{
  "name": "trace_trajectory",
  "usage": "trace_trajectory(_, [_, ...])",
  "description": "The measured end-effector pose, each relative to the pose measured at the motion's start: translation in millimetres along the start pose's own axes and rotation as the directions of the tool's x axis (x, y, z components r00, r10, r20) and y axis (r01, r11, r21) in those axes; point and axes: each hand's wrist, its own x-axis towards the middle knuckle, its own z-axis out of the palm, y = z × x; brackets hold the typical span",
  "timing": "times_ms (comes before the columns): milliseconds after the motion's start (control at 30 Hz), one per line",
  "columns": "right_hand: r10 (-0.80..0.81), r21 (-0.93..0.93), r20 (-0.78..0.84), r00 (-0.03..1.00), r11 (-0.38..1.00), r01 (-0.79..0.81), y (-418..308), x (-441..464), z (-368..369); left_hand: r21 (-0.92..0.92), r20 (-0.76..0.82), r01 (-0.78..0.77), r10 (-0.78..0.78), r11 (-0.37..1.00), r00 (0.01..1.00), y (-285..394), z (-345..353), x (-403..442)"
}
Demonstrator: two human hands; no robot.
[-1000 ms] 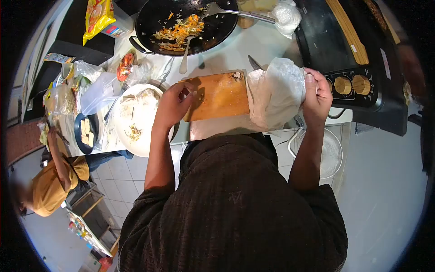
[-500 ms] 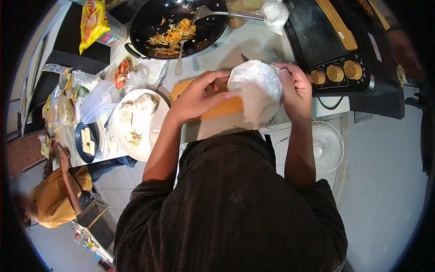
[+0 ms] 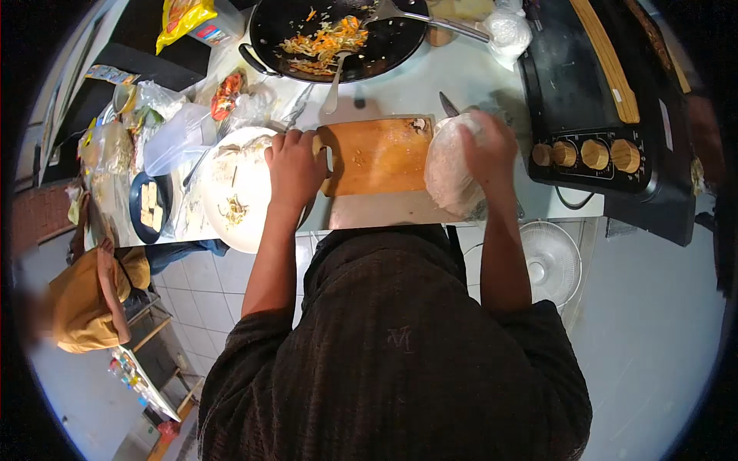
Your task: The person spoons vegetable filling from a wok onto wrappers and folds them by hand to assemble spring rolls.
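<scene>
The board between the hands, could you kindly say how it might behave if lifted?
The board would probably stay stiff, being a flat, straight-edged slab. It seems unlikely to roll, since it lies flat. If tilted, it might shed the small bits scattered on it.

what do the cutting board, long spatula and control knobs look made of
Cutting board: probably wood, from its smooth, orange-brown surface. Long spatula: likely stainless steel, given its silvery sheen. Control knobs: wood or wood-look plastic, judging by their tan, streaked faces.
</scene>
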Motion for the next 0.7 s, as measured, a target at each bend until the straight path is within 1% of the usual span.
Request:
trace_trajectory(33, [-0.006,0.007,0.003,1.000,1.000,0.006,-12,1,10,0.112,-0.024,0.008,-0.006,0.994,1.000,2,3,-3])
trace_trajectory(67, [0.027,0.161,0.106,0.994,0.986,-0.044,-24,1,21,0.136,0.011,0.040,-0.042,0.990,0.999,1,12,-3])
trace_trajectory(100, [0.043,0.303,0.210,0.977,0.947,-0.107,-36,4,31,0.138,0.005,0.044,-0.045,0.989,0.999,3,13,-2])
trace_trajectory(133, [0.039,0.305,0.208,0.977,0.947,-0.102,-49,9,39,0.177,-0.012,0.069,-0.068,0.982,0.998,6,15,-1])
trace_trajectory(167, [-0.025,0.387,0.232,0.972,0.919,-0.069,-61,14,47,0.214,-0.029,0.094,-0.090,0.972,0.996,7,16,0])
trace_trajectory(200, [-0.091,0.467,0.252,0.963,0.883,-0.038,-72,20,52,0.212,-0.033,0.096,-0.092,0.972,0.995,6,19,0])
trace_trajectory(233, [-0.097,0.468,0.249,0.964,0.883,-0.032,-83,27,55,0.234,-0.023,0.130,-0.128,0.963,0.992,5,23,2])
trace_trajectory(267, [-0.202,0.463,0.247,0.948,0.884,0.068,-93,35,55,0.258,-0.014,0.162,-0.164,0.953,0.986,3,25,3])
trace_trajectory(300, [-0.305,0.458,0.243,0.921,0.873,0.169,-103,42,58,0.258,-0.022,0.165,-0.165,0.952,0.986,1,23,5])
trace_trajectory(333, [-0.311,0.459,0.237,0.920,0.871,0.176,-112,46,64,0.239,0.020,0.138,-0.147,0.961,0.989,0,21,7])
trace_trajectory(367, [-0.393,0.364,0.214,0.894,0.882,0.300,-120,49,70,0.217,0.064,0.113,-0.129,0.970,0.990,-2,18,8])
trace_trajectory(400, [-0.474,0.260,0.199,0.858,0.869,0.420,-126,52,75,0.218,0.055,0.116,-0.131,0.969,0.990,-5,18,9])
trace_trajectory(433, [-0.481,0.261,0.195,0.855,0.865,0.428,-130,55,81,0.197,0.077,0.133,-0.150,0.971,0.986,-8,21,11])
trace_trajectory(467, [-0.510,0.222,0.187,0.839,0.854,0.470,-133,57,88,0.174,0.098,0.150,-0.169,0.973,0.981,-11,22,12])
trace_trajectory(500, [-0.538,0.183,0.182,0.823,0.841,0.510,-135,59,92,0.175,0.090,0.155,-0.172,0.972,0.981,-11,22,12])
trace_trajectory(567, [-0.555,0.187,0.152,0.818,0.829,0.527,-133,61,98,0.164,0.085,0.214,-0.230,0.963,0.969,-11,25,12])
trace_trajectory(633, [-0.552,0.108,0.130,0.824,0.834,0.541,-133,64,95,0.157,0.053,0.211,-0.221,0.965,0.974,-9,25,10])
trace_trajectory(667, [-0.557,0.110,0.130,0.820,0.830,0.546,-131,65,93,0.149,0.028,0.202,-0.208,0.968,0.978,-10,25,9])
trace_trajectory(700, [-0.543,0.098,0.082,0.836,0.839,0.535,-131,67,87,0.148,0.025,0.207,-0.213,0.967,0.977,-12,26,8])
